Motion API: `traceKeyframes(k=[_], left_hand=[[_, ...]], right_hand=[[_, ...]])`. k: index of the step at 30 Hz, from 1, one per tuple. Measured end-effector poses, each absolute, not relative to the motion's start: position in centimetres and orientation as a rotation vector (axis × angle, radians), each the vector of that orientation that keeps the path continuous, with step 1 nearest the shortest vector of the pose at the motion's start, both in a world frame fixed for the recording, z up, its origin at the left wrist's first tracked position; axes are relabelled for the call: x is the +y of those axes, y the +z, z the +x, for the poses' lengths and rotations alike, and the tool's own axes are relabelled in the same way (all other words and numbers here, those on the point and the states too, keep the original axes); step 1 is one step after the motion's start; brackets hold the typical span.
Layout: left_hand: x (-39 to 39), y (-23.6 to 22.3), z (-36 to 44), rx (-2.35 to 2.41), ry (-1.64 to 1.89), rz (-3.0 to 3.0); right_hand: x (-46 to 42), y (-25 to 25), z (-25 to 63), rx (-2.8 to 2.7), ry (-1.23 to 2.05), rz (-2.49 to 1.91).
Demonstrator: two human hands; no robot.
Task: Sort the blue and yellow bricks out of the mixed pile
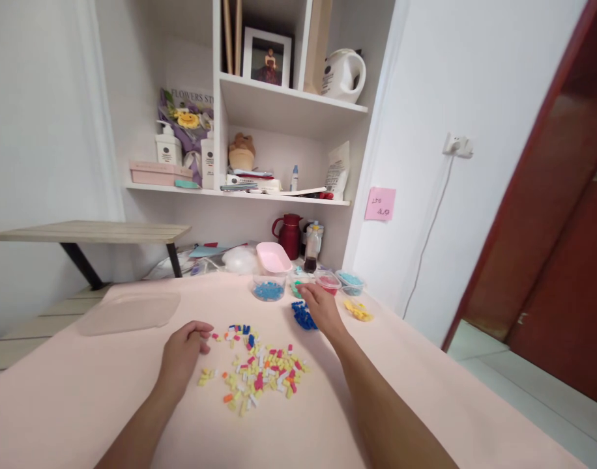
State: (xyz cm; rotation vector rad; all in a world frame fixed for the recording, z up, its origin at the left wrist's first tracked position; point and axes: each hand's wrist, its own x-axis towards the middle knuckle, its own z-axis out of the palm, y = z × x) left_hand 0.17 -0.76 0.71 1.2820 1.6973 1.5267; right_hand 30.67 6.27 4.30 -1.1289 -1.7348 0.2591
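Observation:
My right hand [322, 311] reaches over the green pieces [297, 286] in a small clear tub, its fingers drawn together; whatever they may hold is hidden. Just below that hand sits a pile of dark blue pieces [303, 317]. My left hand [184, 355] rests on the pink tabletop with fingers loosely bent and apart, nothing visible in them. Beside its fingertips lies a red piece [215, 336]. A scattered heap of small yellow, white, red and orange pieces [266, 371] spreads between my hands, with a few dark blue pieces [251, 340] at its far side.
Along the back stand tubs of blue pieces [268, 290], red pieces [328, 281] and light blue pieces [350, 280]. Yellow pieces [358, 311] lie at right. Behind are a pink basin [274, 258], a red jug [289, 236] and a bottle [312, 251]. A clear lid [130, 312] lies left.

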Motion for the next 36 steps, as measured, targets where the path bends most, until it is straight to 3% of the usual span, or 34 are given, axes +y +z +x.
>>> traceKeyframes(k=[8,14,26,36], left_hand=[[-0.8,0.5,0.3,1.671,1.529,1.302],[-0.9,0.7,0.5,1.671,1.515,1.298],[-1.2,1.0,0.6,1.674,1.510,1.309],[-1.6,1.5,0.9,1.664,1.532,1.304]], right_hand=[[2.5,3.5,23.9,-2.363,0.245,-0.871],[2.5,2.1,22.4,-2.533,0.157,-1.058],[3.0,2.7,24.4,-2.522,0.329,-1.257],[3.2,1.7,24.1,-2.415,0.253,-1.247]])
